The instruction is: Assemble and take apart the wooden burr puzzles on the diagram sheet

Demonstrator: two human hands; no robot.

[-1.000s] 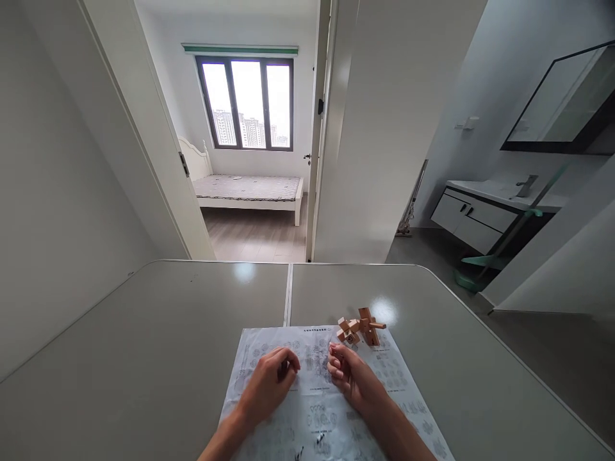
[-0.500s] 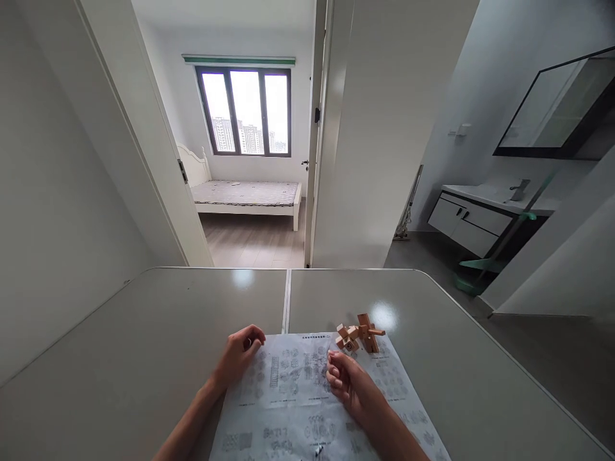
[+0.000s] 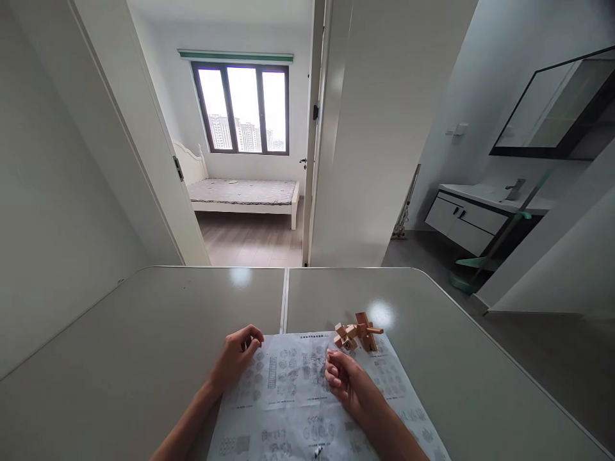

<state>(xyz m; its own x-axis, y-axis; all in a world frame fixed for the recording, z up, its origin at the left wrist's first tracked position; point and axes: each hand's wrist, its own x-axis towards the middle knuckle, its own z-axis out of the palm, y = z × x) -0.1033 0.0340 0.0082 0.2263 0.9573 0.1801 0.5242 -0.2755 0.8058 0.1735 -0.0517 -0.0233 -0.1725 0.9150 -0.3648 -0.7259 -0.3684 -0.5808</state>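
A printed sheet of diagrams (image 3: 298, 390) lies flat on the grey table (image 3: 144, 358). My left hand (image 3: 236, 356) rests on the sheet's far left corner with its fingers curled in loosely, nothing visible in them. On the sheet, my right hand (image 3: 346, 381) lies with its fingers bent under, just in front of a small wooden interlocking puzzle (image 3: 358, 331) that stands at the sheet's far right corner. The right hand is close to the puzzle and does not touch it.
The table has a seam down its middle (image 3: 284, 301) and a rounded far right corner. Beyond it an open door (image 3: 144, 141) leads to a room with a bed (image 3: 243, 192). A bathroom vanity (image 3: 473, 214) and a green broom (image 3: 485, 259) are at the right.
My left hand moved from the middle of the sheet to its far left corner. The right hand and the puzzle stayed put. The view dropped a little.
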